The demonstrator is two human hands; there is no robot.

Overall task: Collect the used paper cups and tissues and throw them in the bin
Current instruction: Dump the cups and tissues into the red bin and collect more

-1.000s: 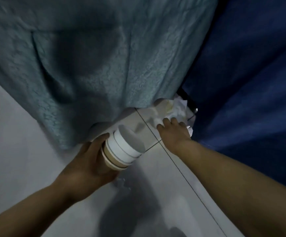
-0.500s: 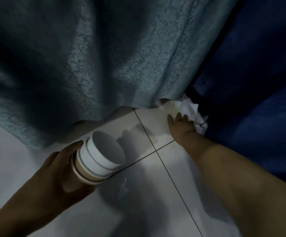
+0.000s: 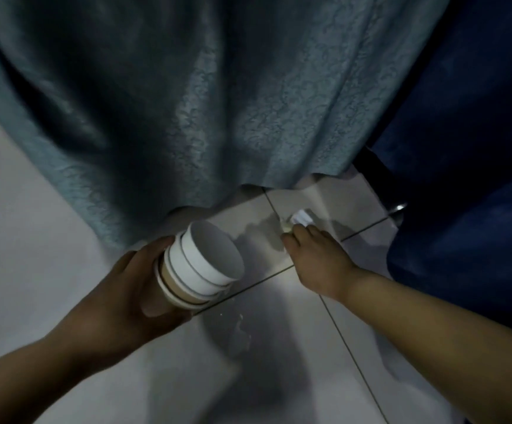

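My left hand (image 3: 132, 301) grips a stack of nested paper cups (image 3: 199, 267), white and tan, tilted with the open mouth facing up and right. My right hand (image 3: 312, 258) is lower right of the cups, just above the tiled floor, its fingers curled round a crumpled white tissue (image 3: 301, 217) of which only a small bit shows past the fingertips. No bin is in view.
A teal patterned cloth (image 3: 218, 102) hangs down to the floor across the top. Dark blue fabric (image 3: 468, 148) fills the right side, with a dark leg and metal foot (image 3: 397, 208) beside it. Pale floor tiles (image 3: 34, 240) lie below.
The right hand has closed on the tissue and pulled it back from the dark leg toward me. The left hand with the cups has moved right, closer to the right hand.
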